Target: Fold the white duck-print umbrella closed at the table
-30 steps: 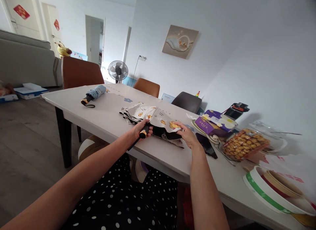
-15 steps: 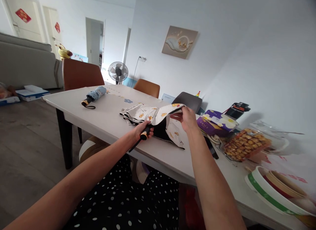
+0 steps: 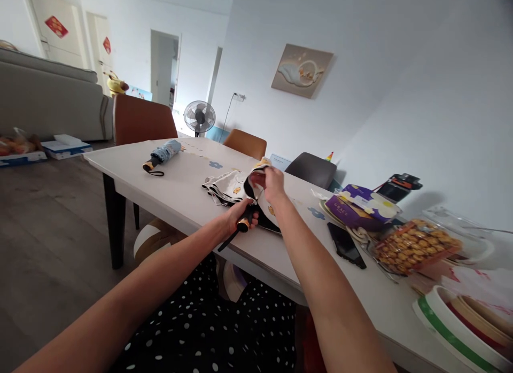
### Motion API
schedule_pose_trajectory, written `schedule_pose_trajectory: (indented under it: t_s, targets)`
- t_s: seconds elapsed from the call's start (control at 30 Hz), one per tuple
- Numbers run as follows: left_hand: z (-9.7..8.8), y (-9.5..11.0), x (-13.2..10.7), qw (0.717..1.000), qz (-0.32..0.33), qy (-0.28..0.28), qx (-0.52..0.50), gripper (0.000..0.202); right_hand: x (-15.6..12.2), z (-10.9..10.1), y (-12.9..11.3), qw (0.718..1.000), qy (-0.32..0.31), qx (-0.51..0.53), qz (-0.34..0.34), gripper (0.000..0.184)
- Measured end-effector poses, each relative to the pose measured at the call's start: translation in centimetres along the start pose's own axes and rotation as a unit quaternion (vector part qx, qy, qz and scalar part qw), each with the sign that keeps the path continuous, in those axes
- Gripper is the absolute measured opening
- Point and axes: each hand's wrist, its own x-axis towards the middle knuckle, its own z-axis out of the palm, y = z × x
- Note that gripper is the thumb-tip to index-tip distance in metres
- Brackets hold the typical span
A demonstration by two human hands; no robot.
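My left hand [image 3: 241, 215] is closed around the black, gold-trimmed handle end of a white umbrella [image 3: 226, 184] with small yellow figures and a black lining. A black wrist strap hangs from the handle. The canopy is collapsed and lies in loose folds on the table. Pinched in my right hand [image 3: 272, 185] is one canopy panel, lifted and curled over above the handle. Its fingertips are partly hidden by the fabric. Farther left lies a folded light-blue umbrella [image 3: 167, 150] with a black handle, touched by neither hand.
The white table [image 3: 188, 194] carries a phone [image 3: 346, 246], a purple box [image 3: 355, 212], a clear pack of round snacks [image 3: 419, 242] and stacked bowls [image 3: 444, 314] at right. Chairs stand at the far side, including a brown one [image 3: 144, 118]. A fan [image 3: 199, 117] stands behind.
My right hand has moved left toward my left hand, drawing the canopy panel across and curling it over. The left hand keeps its hold on the handle. The view has shifted slightly.
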Motion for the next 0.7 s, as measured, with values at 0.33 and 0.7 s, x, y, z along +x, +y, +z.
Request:
schedule_pose_trajectory:
  t_s: [0.33,0.7]
  targets:
    - [0.3,0.1,-0.3,1.0,0.008,-0.011,0.025,0.028,-0.2,-0.3,2.0,0.997,-0.023,-0.049,0.047,0.006]
    - [-0.3,0.1,-0.2,0.999,0.025,-0.045,0.001,0.026,-0.4,0.7,3.3,0.995,-0.031,-0.079,0.059,0.011]
